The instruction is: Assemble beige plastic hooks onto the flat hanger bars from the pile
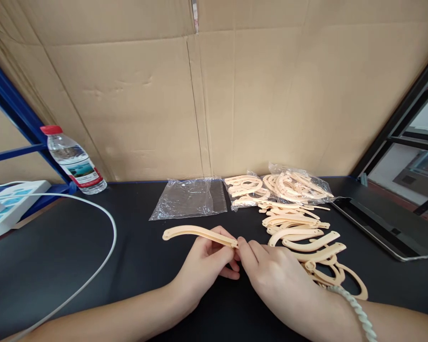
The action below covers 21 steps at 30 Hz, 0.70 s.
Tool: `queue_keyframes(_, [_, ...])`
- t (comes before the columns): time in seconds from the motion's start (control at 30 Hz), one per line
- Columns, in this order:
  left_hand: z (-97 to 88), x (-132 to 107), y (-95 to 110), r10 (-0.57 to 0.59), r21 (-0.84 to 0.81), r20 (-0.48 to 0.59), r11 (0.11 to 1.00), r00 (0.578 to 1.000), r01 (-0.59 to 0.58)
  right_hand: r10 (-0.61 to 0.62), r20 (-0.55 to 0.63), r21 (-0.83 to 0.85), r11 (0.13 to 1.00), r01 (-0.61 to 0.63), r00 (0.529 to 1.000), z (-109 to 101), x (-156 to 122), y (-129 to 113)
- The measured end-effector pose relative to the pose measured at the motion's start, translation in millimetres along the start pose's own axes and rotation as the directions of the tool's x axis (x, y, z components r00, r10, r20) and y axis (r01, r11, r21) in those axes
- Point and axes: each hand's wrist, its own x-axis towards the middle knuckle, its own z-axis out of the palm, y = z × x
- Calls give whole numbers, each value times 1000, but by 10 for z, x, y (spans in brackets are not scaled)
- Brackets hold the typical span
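Observation:
In the middle of the head view, a curved beige plastic arm [196, 231], like part of a folding hanger, is raised over the black table. My left hand [209, 259] is closed around its right half, with the thumb in front and fingers behind. The arm's left end sticks out free, showing a small hole. My right hand [271, 263] pinches at the right end, where its fingertips hide the joint and anything small there. Beside my right hand lies a loose pile of similar curved arms [312, 245], some partly behind that hand.
Clear bags of beige parts [294, 185] lie at the back, beside a flat clear plastic bag [189, 199]. A dark tablet-like slab [378, 230] is at right. At left are a water bottle [80, 166], a white cable [112, 228] and a power strip [17, 204]. Cardboard [128, 104] walls the back.

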Motion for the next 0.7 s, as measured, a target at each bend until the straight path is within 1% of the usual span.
queue_keyframes(0.07, [-24,1,4,8,47,41,999,999,-10,58,115,137,988,-73,992,-9,-10,62])
queue_keyframes(0.13, [-65,-2,1,48,53,60,997,997,-51,127,233,264,946,-189,964,-31,-27,121])
queue_keyframes(0.17, [-91,-1,-1,73,43,70,996,995,-76,156,290,332,909,-252,944,-48,-34,146])
queue_keyframes(0.23, [-140,9,-4,109,18,108,994,988,-112,187,387,468,804,-367,903,-92,-37,191])
queue_keyframes(0.3, [-178,30,3,126,4,158,992,979,-129,180,456,561,702,-438,872,-147,-21,234])
queue_keyframes(0.37, [-194,50,22,139,1,184,990,973,-142,157,520,610,619,-494,839,-204,11,279])
queue_keyframes(0.4, [-193,55,35,148,3,197,988,969,-152,138,555,632,572,-523,821,-228,28,301])
queue_keyframes(0.47, [-176,55,64,164,11,231,985,959,-171,71,625,676,449,-585,777,-263,55,332])
queue_keyframes(0.5, [-160,49,75,164,17,243,985,956,-173,33,652,690,390,-610,758,-271,64,338])
queue_keyframes(0.53, [-139,41,80,160,25,246,985,956,-171,11,665,697,351,-625,747,-273,69,335])
queue_keyframes(0.57, [-116,31,79,154,34,237,985,959,-166,11,664,702,336,-628,748,-268,70,325])
queue_keyframes(0.63, [-71,8,58,132,61,198,987,971,-146,51,640,712,336,-617,767,-245,67,288])
queue_keyframes(0.67, [-53,-3,43,119,73,192,988,974,-136,60,637,718,316,-620,768,-231,64,269])
queue_keyframes(0.7, [-43,-13,26,111,85,200,988,974,-131,47,658,718,262,-645,751,-217,64,253])
